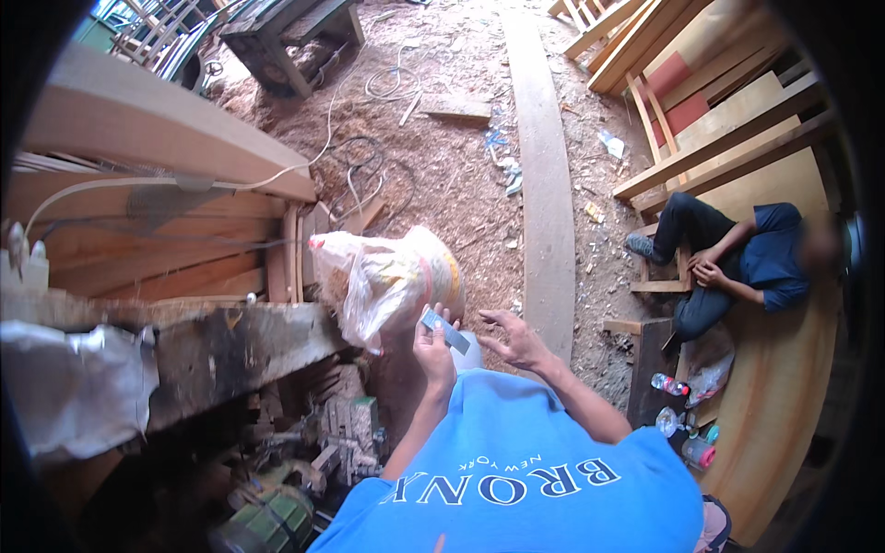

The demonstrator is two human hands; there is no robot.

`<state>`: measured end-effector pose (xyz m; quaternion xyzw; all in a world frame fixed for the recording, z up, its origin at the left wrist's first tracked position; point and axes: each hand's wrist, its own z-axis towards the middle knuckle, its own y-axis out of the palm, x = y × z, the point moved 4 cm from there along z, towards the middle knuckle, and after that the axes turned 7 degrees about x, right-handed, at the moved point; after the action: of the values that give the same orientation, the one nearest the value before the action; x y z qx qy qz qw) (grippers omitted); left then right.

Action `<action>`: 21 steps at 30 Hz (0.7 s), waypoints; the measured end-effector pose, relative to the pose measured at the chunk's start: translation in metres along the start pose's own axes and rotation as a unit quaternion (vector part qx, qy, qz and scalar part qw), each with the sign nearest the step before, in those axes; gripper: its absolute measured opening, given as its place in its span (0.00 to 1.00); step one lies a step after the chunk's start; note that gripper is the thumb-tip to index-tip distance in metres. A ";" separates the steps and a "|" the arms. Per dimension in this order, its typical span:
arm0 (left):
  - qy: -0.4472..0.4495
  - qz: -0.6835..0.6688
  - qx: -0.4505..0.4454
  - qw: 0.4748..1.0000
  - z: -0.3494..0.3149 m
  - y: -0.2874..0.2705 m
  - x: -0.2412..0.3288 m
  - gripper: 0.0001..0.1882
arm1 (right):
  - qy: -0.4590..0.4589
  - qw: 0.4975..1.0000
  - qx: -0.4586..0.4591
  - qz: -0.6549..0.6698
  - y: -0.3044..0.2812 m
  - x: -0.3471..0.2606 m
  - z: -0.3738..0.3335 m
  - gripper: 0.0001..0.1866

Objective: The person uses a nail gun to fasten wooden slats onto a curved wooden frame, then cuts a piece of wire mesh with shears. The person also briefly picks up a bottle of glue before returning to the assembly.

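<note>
My left hand (pixel 435 352) is closed around a small flat grey rectangular piece (pixel 446 332), like a blade or plate; its exact kind is too small to tell. The piece slants down toward the right, above my lap. Close by on the right, my right hand (pixel 518 343) is apart from it, fingers loosely spread and nothing in them. Just beyond my left hand stands a bulging whitish sack (pixel 431 263). A thin clear plastic bag (pixel 361 300) hangs over the sack's left side.
At left is a worn workbench (pixel 249 346), with a green motor (pixel 267 523) below it. A long plank (pixel 546 184) lies on the shavings-strewn floor. Cables (pixel 359 161) coil ahead. At right, a person (pixel 737 253) sits beside bottles (pixel 670 384) and wooden frames (pixel 710 143).
</note>
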<state>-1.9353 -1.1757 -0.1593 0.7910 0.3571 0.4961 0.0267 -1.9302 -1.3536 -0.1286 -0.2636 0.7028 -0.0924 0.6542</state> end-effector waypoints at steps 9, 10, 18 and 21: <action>-0.165 -0.080 0.130 0.974 0.214 0.134 -0.044 0.28 | -0.100 0.965 0.095 -0.224 -0.049 0.037 0.205 0.34; -0.176 -0.085 0.139 0.971 0.247 0.159 -0.049 0.29 | -0.098 0.956 0.096 -0.258 -0.054 0.047 0.246 0.27; -0.128 0.164 -0.025 0.978 0.523 0.417 -0.008 0.33 | 0.039 0.945 0.002 -0.324 -0.196 0.102 0.570 0.09; -0.081 0.367 -0.055 0.925 0.612 0.501 0.035 0.41 | 0.097 0.984 0.075 -0.126 -0.275 0.150 0.661 0.11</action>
<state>-1.1646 -1.3367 -0.2432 0.9014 0.0102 0.4245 -0.0852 -1.2221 -1.5172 -0.2130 -0.2899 0.7152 -0.2519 0.5840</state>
